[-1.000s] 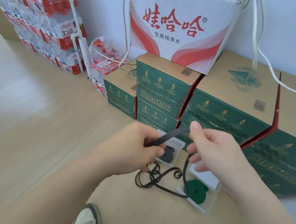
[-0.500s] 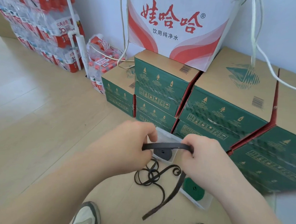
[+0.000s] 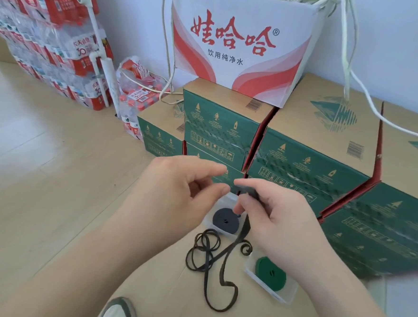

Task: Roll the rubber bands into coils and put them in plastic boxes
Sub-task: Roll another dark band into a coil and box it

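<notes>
Your hands have closed together since half a second ago: the taut stretch of black rubber band (image 3: 244, 229) between them is gone. Your right hand (image 3: 280, 222) now pinches the band's upper end, fingers curled round it. Your left hand (image 3: 180, 196) has thumb and index right at that same end; you cannot tell if they actually pinch it or just touch.

The rest of the band hangs from the right hand and lies in loose loops on the cardboard sheet (image 3: 158, 298) on the floor, between the two plastic boxes. A finished black coil (image 3: 224, 220) sits in the near plastic box (image 3: 228, 199), and a green coil (image 3: 270, 274) in the other plastic box (image 3: 290, 294).

Step, as judged: starting the roll on this band, first turn not yet formed. Next you likely need to fold the tip tight and wind with both hands, feeding the slack up without snagging the loops. No empty box shows, so where this coil goes is unclear.
</notes>
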A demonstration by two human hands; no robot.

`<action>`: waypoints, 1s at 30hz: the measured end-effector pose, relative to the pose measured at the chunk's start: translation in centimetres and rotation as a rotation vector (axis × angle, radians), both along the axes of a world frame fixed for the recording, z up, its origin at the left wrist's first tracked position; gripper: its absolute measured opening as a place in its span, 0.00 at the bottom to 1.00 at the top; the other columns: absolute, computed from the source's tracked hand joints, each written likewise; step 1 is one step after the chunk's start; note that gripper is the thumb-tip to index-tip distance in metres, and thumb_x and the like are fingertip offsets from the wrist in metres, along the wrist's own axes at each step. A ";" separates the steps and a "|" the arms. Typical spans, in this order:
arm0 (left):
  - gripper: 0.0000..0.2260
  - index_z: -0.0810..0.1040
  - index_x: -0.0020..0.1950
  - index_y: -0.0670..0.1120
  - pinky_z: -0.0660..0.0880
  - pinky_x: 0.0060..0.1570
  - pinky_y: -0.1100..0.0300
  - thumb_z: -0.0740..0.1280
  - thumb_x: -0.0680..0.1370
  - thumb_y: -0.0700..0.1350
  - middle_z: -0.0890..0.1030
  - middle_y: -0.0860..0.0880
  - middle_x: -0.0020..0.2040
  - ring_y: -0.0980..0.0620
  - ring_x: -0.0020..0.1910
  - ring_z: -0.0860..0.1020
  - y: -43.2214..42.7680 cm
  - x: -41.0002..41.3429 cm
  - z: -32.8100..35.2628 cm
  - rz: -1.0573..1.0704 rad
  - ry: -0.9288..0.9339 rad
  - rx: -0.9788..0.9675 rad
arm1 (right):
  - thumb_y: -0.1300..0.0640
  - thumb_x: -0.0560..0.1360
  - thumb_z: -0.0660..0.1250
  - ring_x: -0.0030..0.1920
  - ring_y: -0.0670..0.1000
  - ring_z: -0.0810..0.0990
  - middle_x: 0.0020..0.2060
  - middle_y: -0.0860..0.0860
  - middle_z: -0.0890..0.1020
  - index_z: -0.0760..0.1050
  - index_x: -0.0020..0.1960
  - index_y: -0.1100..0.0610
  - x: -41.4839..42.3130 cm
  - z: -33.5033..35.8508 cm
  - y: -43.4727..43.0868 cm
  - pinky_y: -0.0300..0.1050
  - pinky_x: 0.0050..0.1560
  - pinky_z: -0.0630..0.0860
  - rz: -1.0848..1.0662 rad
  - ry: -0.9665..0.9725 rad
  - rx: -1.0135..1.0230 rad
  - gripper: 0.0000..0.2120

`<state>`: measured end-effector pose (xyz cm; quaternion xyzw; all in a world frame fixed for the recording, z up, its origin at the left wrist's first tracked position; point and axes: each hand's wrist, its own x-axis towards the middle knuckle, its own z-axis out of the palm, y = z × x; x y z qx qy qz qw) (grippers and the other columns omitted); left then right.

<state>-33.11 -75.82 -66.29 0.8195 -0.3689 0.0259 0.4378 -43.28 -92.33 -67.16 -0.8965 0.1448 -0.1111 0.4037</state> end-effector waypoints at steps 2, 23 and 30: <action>0.14 0.85 0.62 0.52 0.78 0.41 0.62 0.76 0.76 0.45 0.83 0.56 0.40 0.54 0.40 0.81 0.0 -0.1 0.2 -0.052 0.000 -0.024 | 0.62 0.82 0.62 0.29 0.41 0.75 0.38 0.44 0.84 0.81 0.60 0.45 0.0 -0.1 -0.1 0.30 0.33 0.68 -0.018 0.075 -0.020 0.15; 0.14 0.82 0.65 0.56 0.71 0.40 0.62 0.64 0.82 0.46 0.75 0.55 0.41 0.56 0.42 0.75 -0.8 -0.6 -0.9 -0.225 -0.039 0.139 | 0.52 0.82 0.64 0.34 0.49 0.81 0.37 0.47 0.85 0.75 0.58 0.37 -0.5 0.2 -0.3 0.46 0.38 0.80 0.035 0.124 0.120 0.10; 0.15 0.81 0.65 0.52 0.74 0.44 0.60 0.61 0.82 0.48 0.76 0.54 0.43 0.56 0.45 0.76 -0.7 -0.8 -0.6 -0.222 0.020 0.131 | 0.53 0.83 0.63 0.24 0.44 0.69 0.34 0.47 0.85 0.74 0.49 0.45 -0.9 0.8 -0.3 0.36 0.28 0.68 -0.003 -0.008 0.105 0.06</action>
